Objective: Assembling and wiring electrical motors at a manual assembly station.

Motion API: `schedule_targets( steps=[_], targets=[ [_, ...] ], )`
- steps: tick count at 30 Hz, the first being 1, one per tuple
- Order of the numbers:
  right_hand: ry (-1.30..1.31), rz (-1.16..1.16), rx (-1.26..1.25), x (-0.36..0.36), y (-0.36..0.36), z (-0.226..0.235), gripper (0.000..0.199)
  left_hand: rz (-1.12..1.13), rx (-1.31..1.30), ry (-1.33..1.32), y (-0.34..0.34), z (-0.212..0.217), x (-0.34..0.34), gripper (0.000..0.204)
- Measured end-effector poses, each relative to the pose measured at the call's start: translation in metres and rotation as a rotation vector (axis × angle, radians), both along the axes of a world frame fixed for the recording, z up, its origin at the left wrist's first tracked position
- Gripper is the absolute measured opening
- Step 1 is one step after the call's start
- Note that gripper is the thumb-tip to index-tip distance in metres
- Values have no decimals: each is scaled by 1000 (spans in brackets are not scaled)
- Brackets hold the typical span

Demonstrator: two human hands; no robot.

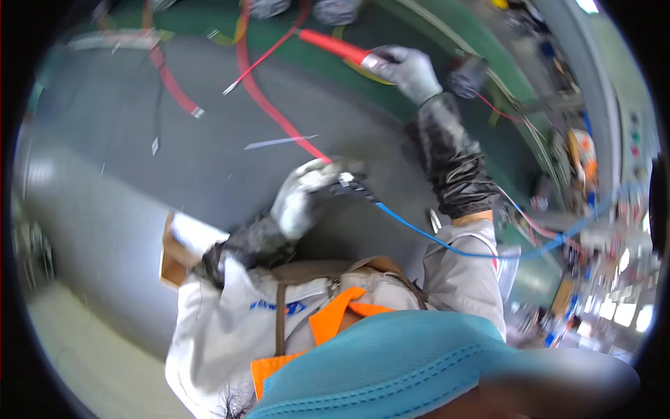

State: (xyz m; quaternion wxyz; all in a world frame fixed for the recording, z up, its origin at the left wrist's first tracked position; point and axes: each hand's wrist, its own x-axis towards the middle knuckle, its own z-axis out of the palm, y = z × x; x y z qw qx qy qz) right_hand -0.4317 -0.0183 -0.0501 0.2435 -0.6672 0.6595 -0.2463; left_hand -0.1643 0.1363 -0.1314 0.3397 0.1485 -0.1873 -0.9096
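Observation:
My left hand (300,199), in a whitish glove, is closed around the near end of a long red cable (269,105) that curves away over the table. Beside those fingers, a black fitting (357,187) joins a blue hose (426,234); whether the hand also grips it is unclear. Out to the far right, my right hand (412,73), in a grey glove, is closed on a red rod-shaped piece (335,47) with a pale band by the fingers. Motion blurs both hands. Black sleeve covers run up both forearms.
On the dark grey tabletop (209,153) lie a shorter red cable (171,84), a thin red wire (262,61) and a pale strip (279,142). An open cardboard box (171,258) stands near my left elbow. Grey rolls (467,75) line the table's far edges.

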Motion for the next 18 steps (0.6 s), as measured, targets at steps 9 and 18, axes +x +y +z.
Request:
schedule_targets(
  steps=[9,18],
  targets=[
    [378,-376,-109,-170,322,-6,44,92,-121,-37,-10,1,-29,47],
    [-196,22,50,-28,305,33,82,127,-181,-293,-8,-6,-31,51]
  ],
)
